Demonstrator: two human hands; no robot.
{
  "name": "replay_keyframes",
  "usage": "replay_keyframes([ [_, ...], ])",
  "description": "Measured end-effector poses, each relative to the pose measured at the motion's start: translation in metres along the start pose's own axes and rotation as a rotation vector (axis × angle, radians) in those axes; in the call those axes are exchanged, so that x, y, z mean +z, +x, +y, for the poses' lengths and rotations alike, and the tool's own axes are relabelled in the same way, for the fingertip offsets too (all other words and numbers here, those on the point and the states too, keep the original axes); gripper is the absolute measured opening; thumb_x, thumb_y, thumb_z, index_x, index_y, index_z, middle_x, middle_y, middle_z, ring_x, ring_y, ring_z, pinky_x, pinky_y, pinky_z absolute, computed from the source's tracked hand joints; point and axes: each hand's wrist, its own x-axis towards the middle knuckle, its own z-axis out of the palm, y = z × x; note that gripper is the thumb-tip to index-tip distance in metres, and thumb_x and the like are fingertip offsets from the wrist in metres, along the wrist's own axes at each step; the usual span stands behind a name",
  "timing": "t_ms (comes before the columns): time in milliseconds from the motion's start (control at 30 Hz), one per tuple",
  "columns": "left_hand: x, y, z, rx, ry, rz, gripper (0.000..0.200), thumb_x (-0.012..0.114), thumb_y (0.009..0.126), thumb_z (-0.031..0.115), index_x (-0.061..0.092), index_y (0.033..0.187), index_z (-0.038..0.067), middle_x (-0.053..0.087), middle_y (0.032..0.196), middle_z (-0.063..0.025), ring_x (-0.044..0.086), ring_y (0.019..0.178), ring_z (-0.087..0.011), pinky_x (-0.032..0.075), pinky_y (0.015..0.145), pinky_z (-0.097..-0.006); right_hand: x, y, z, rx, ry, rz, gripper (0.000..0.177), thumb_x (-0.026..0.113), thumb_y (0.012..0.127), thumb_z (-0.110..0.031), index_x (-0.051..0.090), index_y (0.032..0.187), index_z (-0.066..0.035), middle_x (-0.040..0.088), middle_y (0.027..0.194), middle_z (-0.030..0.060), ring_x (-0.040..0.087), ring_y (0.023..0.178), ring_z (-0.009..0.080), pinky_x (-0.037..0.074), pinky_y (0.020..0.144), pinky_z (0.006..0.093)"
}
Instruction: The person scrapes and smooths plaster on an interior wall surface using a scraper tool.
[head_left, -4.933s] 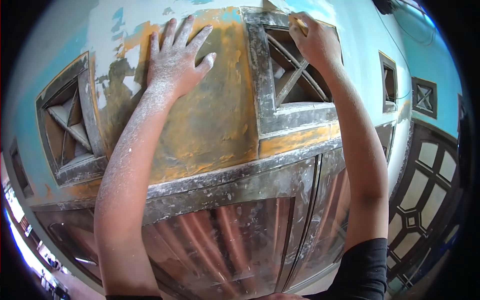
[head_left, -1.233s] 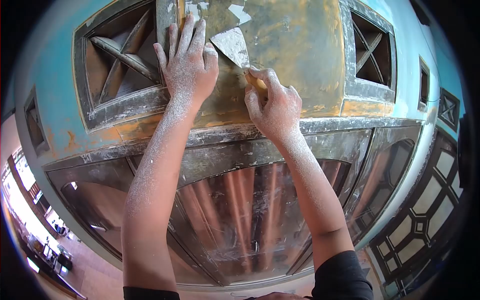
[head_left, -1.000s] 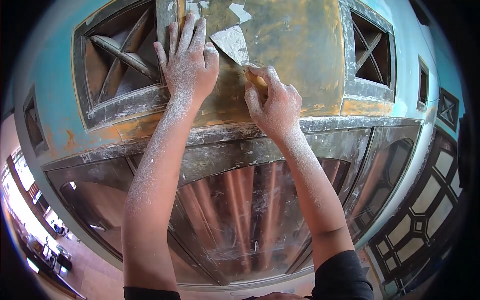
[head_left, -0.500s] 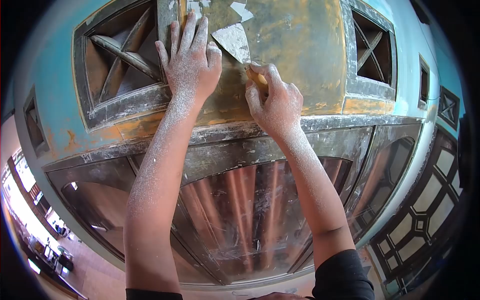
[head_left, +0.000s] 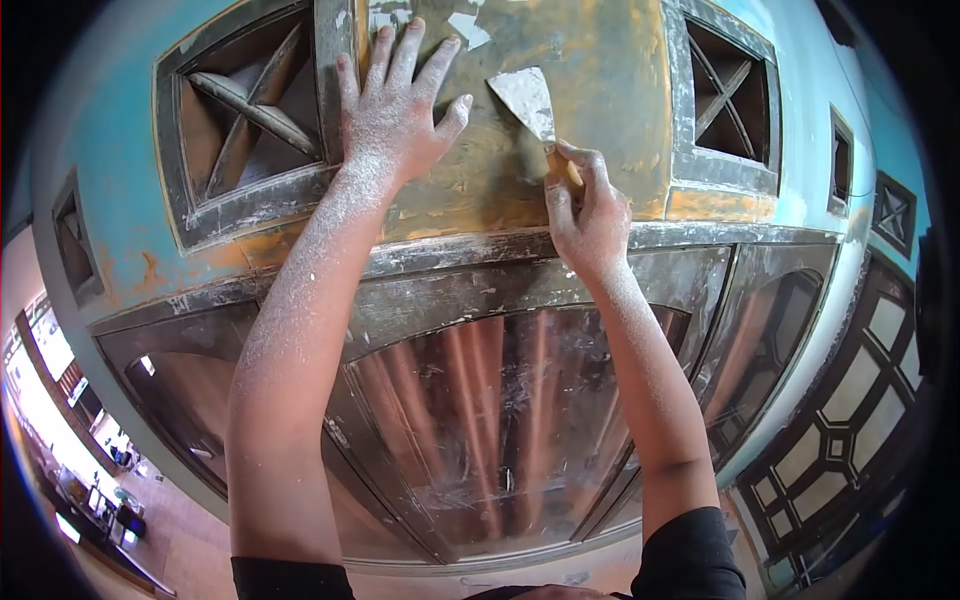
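Note:
A putty knife [head_left: 525, 100] with a broad, whitish-smeared blade and a yellowish handle is gripped in my right hand [head_left: 592, 212]. Its blade points up and to the left, over the scraped wall panel [head_left: 610, 110], which is mottled brown, grey and orange. My left hand [head_left: 395, 120] rests with fingers spread on the panel's left part, beside the wooden frame. White dust coats both hands and forearms. Above the blade, a pale patch [head_left: 468, 30] of leftover coating shows on the panel, and more white bits lie by my left fingertips.
Framed vents with crossed bars, the left vent [head_left: 250, 110] and the right vent [head_left: 735, 90], flank the panel. Below runs a worn wooden ledge [head_left: 470, 250] above a glazed window [head_left: 480, 430] with reddish curtains behind. A dark patterned door [head_left: 840, 430] stands at the right.
My right hand has moved right with the putty knife, its blade now away from the left fingers. My left hand stays on the panel, its fingers and thumb spread wider.

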Motion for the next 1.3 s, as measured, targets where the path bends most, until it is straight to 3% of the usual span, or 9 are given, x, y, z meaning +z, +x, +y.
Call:
replay_keyframes([
  [67,-0.002,0.011,-0.001,-0.058,0.025,-0.092,0.070,0.053,0.101,0.055,0.033,0.162,0.030,0.025,0.170,-0.0070,0.018,0.158,-0.0318,0.011,0.124,-0.0679,-0.006,0.007,0.002,0.069,-0.030,-0.033,0.033,0.066,0.095,-0.020,0.061,0.127,-0.015,0.068,0.072,0.0127,0.071,0.068,0.0330,0.053,0.065,0.0450],
  [200,0.003,0.007,0.015,-0.116,0.014,-0.062,0.073,0.053,0.100,0.059,0.028,0.164,0.032,0.020,0.171,-0.0129,0.013,0.159,-0.0364,0.009,0.123,-0.0684,-0.001,0.000,0.015,-0.002,-0.040,-0.009,0.034,0.066,0.096,-0.021,0.060,0.129,-0.016,0.068,0.071,0.0124,0.071,0.069,0.0325,0.052,0.065,0.0433],
  [267,0.002,0.002,0.014,-0.053,0.029,-0.057,0.072,0.053,0.100,0.060,0.030,0.163,0.035,0.017,0.171,-0.0154,0.011,0.159,-0.0384,0.008,0.123,-0.0684,0.000,-0.003,0.015,0.002,-0.036,-0.009,0.034,0.066,0.096,-0.021,0.059,0.130,-0.016,0.068,0.071,0.0123,0.071,0.069,0.0330,0.053,0.065,0.0438],
  [333,0.003,0.002,0.006,0.064,-0.019,-0.002,0.070,0.052,0.100,0.060,0.032,0.163,0.037,0.018,0.172,-0.0143,0.012,0.159,-0.0382,0.008,0.123,-0.0684,0.000,-0.003,0.014,-0.001,-0.034,-0.015,0.034,0.065,0.097,-0.021,0.059,0.130,-0.017,0.068,0.071,0.0123,0.070,0.069,0.0336,0.053,0.065,0.0442],
  [567,0.021,0.034,-0.017,-0.057,0.044,0.066,0.067,0.048,0.102,0.058,0.032,0.163,0.034,0.021,0.173,-0.0042,0.017,0.158,-0.0336,0.008,0.124,-0.0682,-0.012,0.004,0.011,0.027,-0.066,-0.096,0.035,0.064,0.097,-0.021,0.057,0.131,-0.016,0.071,0.081,0.0153,0.072,0.078,0.0374,0.054,0.071,0.0472],
  [800,0.022,0.029,-0.017,-0.038,0.033,0.080,0.067,0.048,0.103,0.056,0.031,0.163,0.033,0.022,0.172,-0.0054,0.017,0.159,-0.0323,0.009,0.125,-0.0651,-0.012,0.016,0.021,-0.065,0.045,-0.020,0.031,0.066,0.096,-0.013,0.060,0.127,-0.012,0.072,0.093,0.0160,0.072,0.081,0.0353,0.055,0.070,0.0425],
  [867,0.022,0.024,-0.016,-0.046,0.032,0.069,0.067,0.049,0.103,0.055,0.031,0.163,0.031,0.022,0.172,-0.0057,0.017,0.159,-0.0322,0.009,0.126,-0.0641,-0.023,0.028,0.018,0.006,-0.022,-0.039,0.027,0.069,0.094,-0.010,0.066,0.121,-0.011,0.071,0.097,0.0139,0.071,0.082,0.0327,0.056,0.073,0.0404],
  [1133,0.019,0.020,-0.011,-0.076,-0.050,0.065,0.066,0.051,0.102,0.050,0.034,0.162,0.028,0.026,0.170,-0.0066,0.020,0.158,-0.0321,0.010,0.126,-0.0621,-0.040,0.072,0.036,-0.147,-0.247,0.019,0.025,0.069,0.096,-0.024,0.068,0.121,-0.021,0.068,0.112,0.0094,0.070,0.098,0.0350,0.056,0.082,0.0460],
  [1300,0.016,0.020,-0.011,-0.032,-0.018,0.097,0.065,0.055,0.100,0.052,0.040,0.159,0.030,0.031,0.168,-0.0069,0.023,0.156,-0.0323,0.012,0.126,-0.0620,-0.053,0.090,0.035,-0.204,-0.252,-0.095,0.023,0.068,0.097,-0.026,0.065,0.120,-0.021,0.067,0.114,0.0102,0.070,0.101,0.0376,0.056,0.083,0.0468],
])
